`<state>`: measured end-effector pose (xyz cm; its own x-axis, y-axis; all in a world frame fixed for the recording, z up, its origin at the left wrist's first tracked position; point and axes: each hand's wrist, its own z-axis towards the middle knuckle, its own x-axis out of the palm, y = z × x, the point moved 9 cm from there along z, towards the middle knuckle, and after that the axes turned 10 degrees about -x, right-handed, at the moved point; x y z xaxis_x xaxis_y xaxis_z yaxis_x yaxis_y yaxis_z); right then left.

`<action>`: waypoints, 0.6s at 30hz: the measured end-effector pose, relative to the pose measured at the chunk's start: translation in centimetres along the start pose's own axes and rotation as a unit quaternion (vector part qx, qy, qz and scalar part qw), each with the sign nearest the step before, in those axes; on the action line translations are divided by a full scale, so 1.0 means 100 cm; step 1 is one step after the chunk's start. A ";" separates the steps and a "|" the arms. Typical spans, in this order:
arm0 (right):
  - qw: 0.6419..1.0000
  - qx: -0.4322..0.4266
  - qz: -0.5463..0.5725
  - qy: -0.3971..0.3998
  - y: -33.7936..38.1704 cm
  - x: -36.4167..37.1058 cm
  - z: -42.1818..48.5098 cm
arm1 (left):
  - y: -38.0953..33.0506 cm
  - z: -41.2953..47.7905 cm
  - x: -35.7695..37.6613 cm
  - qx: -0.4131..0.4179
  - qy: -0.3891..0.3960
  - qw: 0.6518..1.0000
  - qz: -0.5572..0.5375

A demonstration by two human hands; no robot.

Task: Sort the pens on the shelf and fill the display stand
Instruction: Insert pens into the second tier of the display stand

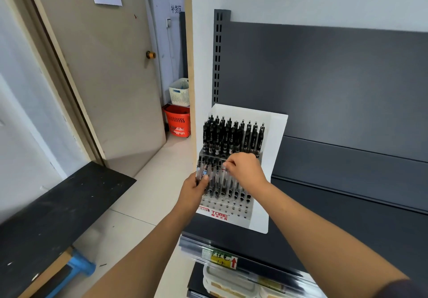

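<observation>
A white display stand (274, 149) with a TOME label stands on the dark grey shelf (347, 233). Black pens (231, 135) fill its upper rows, and clear-barrelled pens (216, 182) stand in the middle rows. The lowest rows show bare holes. My left hand (193, 191) grips a small bundle of clear pens (201, 169) at the stand's left edge. My right hand (245, 169) reaches over the middle rows and pinches the top of one clear pen (225, 170) with thumb and fingertips.
A yellow price label (220, 257) sits on the shelf's front rail, with lidded boxes (229, 283) on the shelf below. To the left an open door (104, 71), a red basket (177, 121), a white basket (180, 91) and a black board (53, 219).
</observation>
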<state>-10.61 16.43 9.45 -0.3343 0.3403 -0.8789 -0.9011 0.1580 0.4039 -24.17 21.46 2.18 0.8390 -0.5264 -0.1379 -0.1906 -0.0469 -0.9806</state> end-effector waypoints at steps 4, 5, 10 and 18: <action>0.996 -0.021 -0.085 0.016 0.004 0.002 0.002 | 0.005 -0.002 -0.001 -0.016 0.013 1.000 -0.009; 0.992 -0.032 -0.121 0.011 0.007 0.001 0.003 | 0.004 -0.002 0.000 -0.014 0.020 1.000 -0.015; 0.984 -0.058 -0.168 0.014 0.007 0.009 0.006 | 0.005 -0.003 0.005 -0.011 0.033 0.999 -0.016; 0.999 -0.031 -0.016 -0.024 -0.004 0.003 0.006 | 0.004 0.001 0.018 -0.015 0.045 0.999 -0.017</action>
<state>-10.23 17.03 9.18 -0.2926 0.3809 -0.8771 -0.9270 0.1123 0.3580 -22.71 20.53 1.50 0.7967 -0.5976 -0.0908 -0.1797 -0.0906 -0.9795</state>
